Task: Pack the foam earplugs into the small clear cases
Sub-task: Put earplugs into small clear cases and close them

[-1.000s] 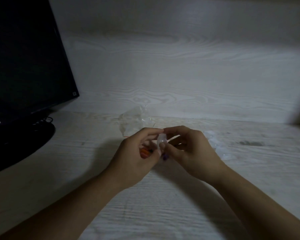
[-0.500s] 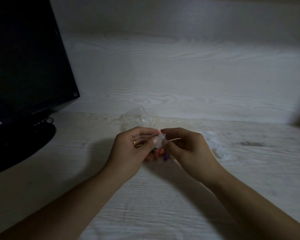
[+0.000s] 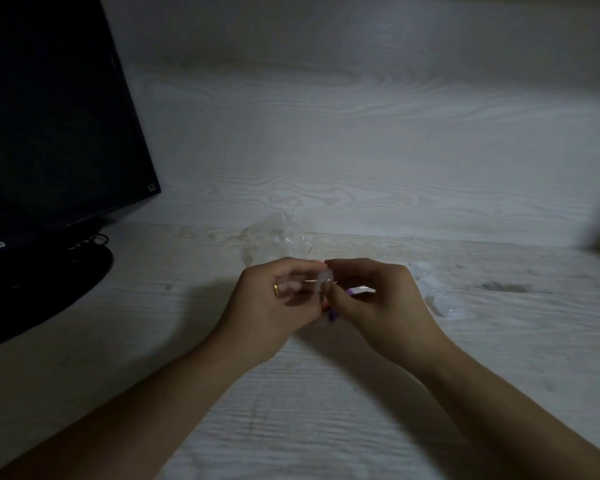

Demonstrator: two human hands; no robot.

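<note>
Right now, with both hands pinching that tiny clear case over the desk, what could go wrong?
The clear case is held only at the fingertips of the left hand and right hand, so it could slip and drop. The purple earplug below the hands might roll off unnoticed. In this dim light, the spare cases are hard to see and easy to knock.

Pretty dim setup here: pale wood-grain desk (image 3: 326,410) with a matching wood-grain back panel (image 3: 361,133) running from 10 to 2 o'clock. A dark LG monitor (image 3: 49,116) sits at 9 to 10 o'clock, on a round black base (image 3: 42,289). Light falls brightest mid-panel.
</note>
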